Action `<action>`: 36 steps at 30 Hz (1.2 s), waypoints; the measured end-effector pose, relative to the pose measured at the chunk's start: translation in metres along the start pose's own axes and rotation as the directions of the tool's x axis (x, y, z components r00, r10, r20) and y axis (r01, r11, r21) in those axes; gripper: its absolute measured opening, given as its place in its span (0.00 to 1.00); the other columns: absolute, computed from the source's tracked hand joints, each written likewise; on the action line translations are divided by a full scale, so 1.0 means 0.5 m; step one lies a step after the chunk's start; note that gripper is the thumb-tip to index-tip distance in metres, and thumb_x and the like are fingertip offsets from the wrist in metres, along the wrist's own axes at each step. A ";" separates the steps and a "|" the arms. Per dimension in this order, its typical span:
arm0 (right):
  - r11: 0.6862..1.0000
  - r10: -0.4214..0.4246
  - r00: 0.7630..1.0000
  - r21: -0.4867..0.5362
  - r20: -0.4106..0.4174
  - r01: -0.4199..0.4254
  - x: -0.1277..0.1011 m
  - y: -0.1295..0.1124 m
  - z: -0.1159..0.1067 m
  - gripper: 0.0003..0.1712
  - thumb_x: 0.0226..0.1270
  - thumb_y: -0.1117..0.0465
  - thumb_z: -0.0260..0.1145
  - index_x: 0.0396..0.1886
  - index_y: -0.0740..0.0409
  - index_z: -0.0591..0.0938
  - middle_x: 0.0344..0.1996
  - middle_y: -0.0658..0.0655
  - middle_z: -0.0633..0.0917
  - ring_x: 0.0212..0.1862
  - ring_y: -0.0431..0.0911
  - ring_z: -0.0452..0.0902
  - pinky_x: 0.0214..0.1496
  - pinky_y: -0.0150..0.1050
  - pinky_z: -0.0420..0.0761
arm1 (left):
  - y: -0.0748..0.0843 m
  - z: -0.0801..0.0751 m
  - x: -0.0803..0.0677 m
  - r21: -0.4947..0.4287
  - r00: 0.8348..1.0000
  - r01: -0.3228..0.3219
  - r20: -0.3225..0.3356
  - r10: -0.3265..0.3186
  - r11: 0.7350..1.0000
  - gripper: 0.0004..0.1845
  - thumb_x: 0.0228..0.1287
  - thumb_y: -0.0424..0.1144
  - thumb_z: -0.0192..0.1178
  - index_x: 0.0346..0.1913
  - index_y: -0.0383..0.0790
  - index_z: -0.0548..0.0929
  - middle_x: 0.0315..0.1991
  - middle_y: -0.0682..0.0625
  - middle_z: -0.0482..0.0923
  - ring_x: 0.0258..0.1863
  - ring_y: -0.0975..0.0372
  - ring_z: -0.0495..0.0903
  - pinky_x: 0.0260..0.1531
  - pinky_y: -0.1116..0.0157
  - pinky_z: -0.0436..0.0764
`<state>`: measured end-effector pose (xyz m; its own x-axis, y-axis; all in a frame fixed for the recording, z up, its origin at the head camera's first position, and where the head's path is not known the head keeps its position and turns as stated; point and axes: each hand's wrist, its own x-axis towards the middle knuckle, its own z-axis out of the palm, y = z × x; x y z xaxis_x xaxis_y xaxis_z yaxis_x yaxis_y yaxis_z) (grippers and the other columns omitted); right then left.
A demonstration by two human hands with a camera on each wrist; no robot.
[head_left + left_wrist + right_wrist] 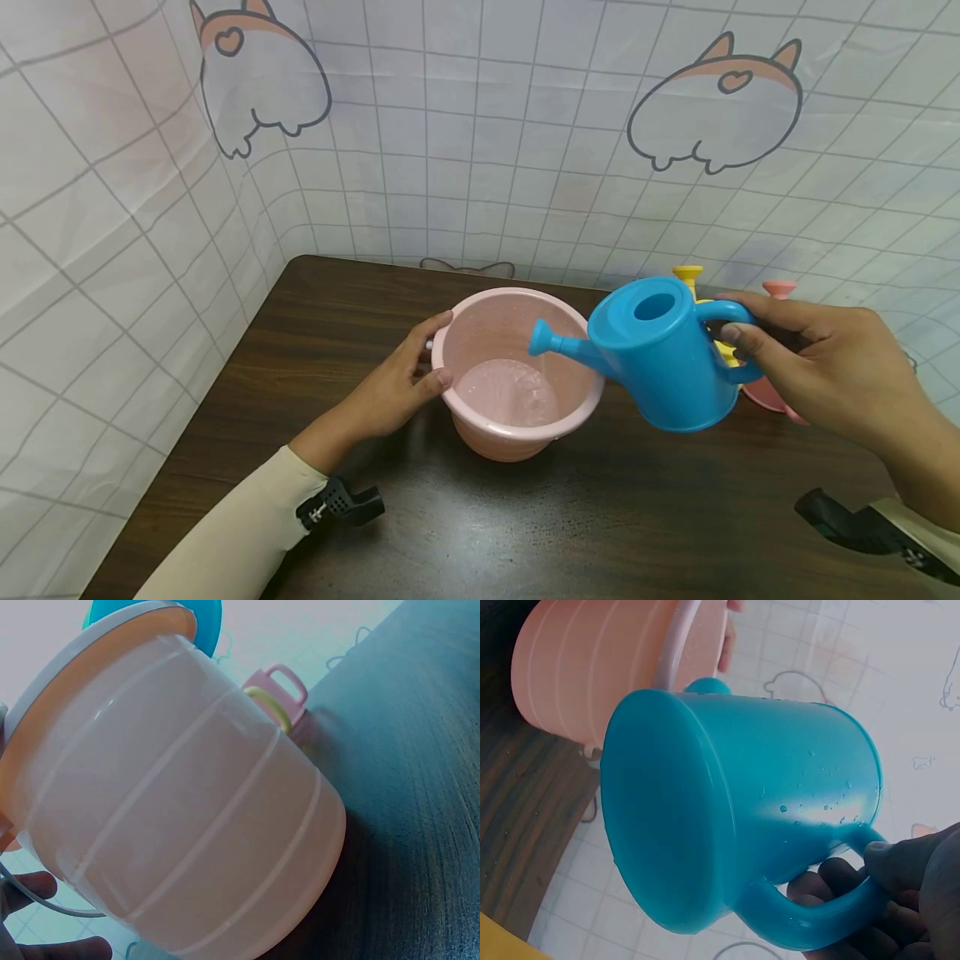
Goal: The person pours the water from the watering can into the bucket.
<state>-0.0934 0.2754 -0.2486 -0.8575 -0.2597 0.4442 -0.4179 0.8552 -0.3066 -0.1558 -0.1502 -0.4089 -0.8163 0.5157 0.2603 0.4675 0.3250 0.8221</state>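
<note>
A pink bucket (517, 432) stands on the dark table with rippling water (506, 392) in its bottom. My left hand (393, 383) grips its left rim, thumb over the edge and fingers on the outer side by the handle's end. A blue watering can (671, 367) is held up by its handle in my right hand (840, 367). The can tips left, its spout (546, 337) over the inside of the bucket, where a thin stream shows. Drops cling to the can's side in the right wrist view, and my right fingers (904, 926) curl round the handle.
Behind the blue can stand a yellow watering can (687, 275) and a pink watering can (780, 290), both mostly hidden. A white cloth with grid lines hangs behind and left of the brown table (337, 304). Drops of water dot the tabletop in front of the bucket.
</note>
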 end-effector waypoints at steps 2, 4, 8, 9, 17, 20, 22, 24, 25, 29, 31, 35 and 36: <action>1.000 0.003 1.000 0.002 0.002 -0.003 0.000 0.001 -0.001 0.22 0.66 0.71 0.72 0.61 0.63 0.84 0.38 0.68 0.89 0.17 0.36 0.66 0.14 0.34 0.58 | -0.001 0.000 0.000 -0.002 1.000 -0.002 0.001 0.002 1.000 0.48 0.68 0.76 0.47 0.82 0.54 0.50 0.69 0.37 0.64 0.62 0.46 0.76 0.53 0.49 0.80; 1.000 0.008 1.000 0.001 0.005 -0.008 0.000 0.001 -0.002 0.22 0.67 0.70 0.72 0.61 0.63 0.84 0.37 0.68 0.89 0.16 0.36 0.66 0.13 0.34 0.58 | -0.003 0.001 0.000 -0.007 1.000 -0.006 0.001 0.006 1.000 0.48 0.68 0.76 0.47 0.82 0.54 0.50 0.69 0.37 0.64 0.62 0.46 0.76 0.54 0.49 0.79; 1.000 0.016 1.000 0.004 0.006 -0.016 -0.001 0.001 -0.002 0.22 0.67 0.70 0.72 0.61 0.63 0.84 0.36 0.68 0.89 0.14 0.37 0.63 0.13 0.34 0.58 | -0.004 0.001 0.000 -0.005 1.000 -0.009 -0.001 0.009 1.000 0.48 0.69 0.75 0.47 0.82 0.54 0.50 0.69 0.38 0.65 0.62 0.47 0.76 0.54 0.49 0.79; 1.000 0.018 1.000 0.006 0.006 -0.018 -0.001 0.000 -0.002 0.22 0.67 0.70 0.71 0.61 0.63 0.84 0.36 0.68 0.89 0.14 0.37 0.62 0.13 0.34 0.58 | -0.003 0.001 0.000 -0.003 1.000 -0.008 -0.001 0.008 1.000 0.48 0.69 0.75 0.47 0.82 0.54 0.50 0.69 0.38 0.65 0.62 0.47 0.76 0.54 0.49 0.80; 1.000 0.027 1.000 -0.005 0.008 -0.027 0.001 -0.001 -0.003 0.22 0.67 0.69 0.72 0.61 0.63 0.84 0.34 0.67 0.89 0.15 0.37 0.63 0.13 0.35 0.58 | -0.004 0.001 -0.001 0.008 1.000 -0.001 -0.004 0.001 1.000 0.48 0.68 0.76 0.47 0.82 0.56 0.50 0.68 0.38 0.65 0.62 0.49 0.77 0.53 0.51 0.80; 1.000 0.027 1.000 -0.002 0.008 -0.027 0.002 -0.002 -0.003 0.22 0.67 0.69 0.72 0.60 0.63 0.84 0.35 0.67 0.89 0.15 0.37 0.64 0.13 0.34 0.58 | -0.005 0.002 -0.001 0.013 1.000 0.000 -0.006 0.000 1.000 0.47 0.68 0.76 0.46 0.82 0.57 0.49 0.69 0.39 0.65 0.62 0.50 0.77 0.53 0.51 0.80; 0.999 0.033 0.999 0.004 0.011 -0.033 0.002 -0.002 -0.004 0.22 0.67 0.69 0.71 0.61 0.63 0.84 0.36 0.67 0.89 0.15 0.38 0.63 0.13 0.35 0.58 | -0.005 0.002 -0.001 0.018 1.000 0.001 -0.007 -0.001 1.000 0.48 0.68 0.77 0.46 0.82 0.57 0.49 0.69 0.39 0.65 0.61 0.50 0.77 0.53 0.51 0.80; 0.999 0.035 0.999 0.008 0.013 -0.035 0.002 -0.002 -0.003 0.22 0.67 0.70 0.71 0.61 0.63 0.84 0.36 0.67 0.89 0.15 0.38 0.63 0.13 0.35 0.58 | -0.005 0.003 -0.001 0.018 1.000 0.002 -0.006 -0.002 1.000 0.48 0.68 0.77 0.46 0.82 0.57 0.49 0.69 0.39 0.64 0.61 0.50 0.77 0.54 0.51 0.80; 0.999 0.035 0.999 0.005 0.013 -0.035 0.002 -0.002 -0.003 0.22 0.67 0.70 0.71 0.61 0.63 0.84 0.36 0.67 0.89 0.14 0.38 0.62 0.13 0.35 0.58 | -0.005 0.003 -0.001 0.018 1.000 0.004 -0.006 -0.004 1.000 0.48 0.67 0.77 0.45 0.82 0.58 0.49 0.69 0.39 0.64 0.61 0.50 0.77 0.53 0.51 0.80; 1.000 0.025 1.000 -0.001 0.010 -0.025 0.002 -0.002 -0.003 0.22 0.67 0.70 0.72 0.60 0.65 0.84 0.35 0.67 0.89 0.14 0.38 0.61 0.13 0.35 0.57 | -0.008 0.003 0.000 0.016 1.000 0.004 -0.005 -0.004 1.000 0.48 0.67 0.77 0.46 0.82 0.58 0.49 0.69 0.39 0.64 0.62 0.50 0.77 0.54 0.51 0.80; 1.000 0.024 1.000 -0.007 0.010 -0.024 0.002 -0.001 -0.003 0.22 0.67 0.70 0.72 0.60 0.65 0.84 0.34 0.67 0.89 0.15 0.38 0.61 0.13 0.35 0.57 | -0.008 0.004 0.000 0.018 1.000 0.004 -0.004 -0.004 1.000 0.48 0.68 0.77 0.46 0.82 0.58 0.49 0.69 0.39 0.64 0.61 0.50 0.77 0.54 0.51 0.80; 1.000 0.022 1.000 -0.015 0.011 -0.022 0.003 0.000 -0.004 0.22 0.67 0.69 0.72 0.60 0.64 0.84 0.35 0.67 0.89 0.17 0.37 0.65 0.14 0.34 0.58 | -0.006 0.003 -0.001 0.022 1.000 0.004 -0.005 -0.004 1.000 0.48 0.68 0.77 0.45 0.82 0.57 0.49 0.69 0.39 0.64 0.61 0.50 0.77 0.53 0.51 0.80; 1.000 0.021 1.000 -0.014 0.011 -0.021 0.003 0.000 -0.004 0.22 0.67 0.69 0.72 0.60 0.64 0.84 0.35 0.67 0.89 0.17 0.37 0.65 0.14 0.34 0.59 | -0.006 0.003 0.000 0.023 1.000 0.007 -0.005 -0.006 1.000 0.48 0.67 0.77 0.45 0.82 0.57 0.49 0.69 0.39 0.64 0.61 0.50 0.77 0.53 0.51 0.80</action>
<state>-0.0941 0.2760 -0.2462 -0.8693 -0.2469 0.4283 -0.3959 0.8664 -0.3043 -0.1566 -0.1501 -0.4121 -0.8209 0.5098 0.2574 0.4698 0.3465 0.8119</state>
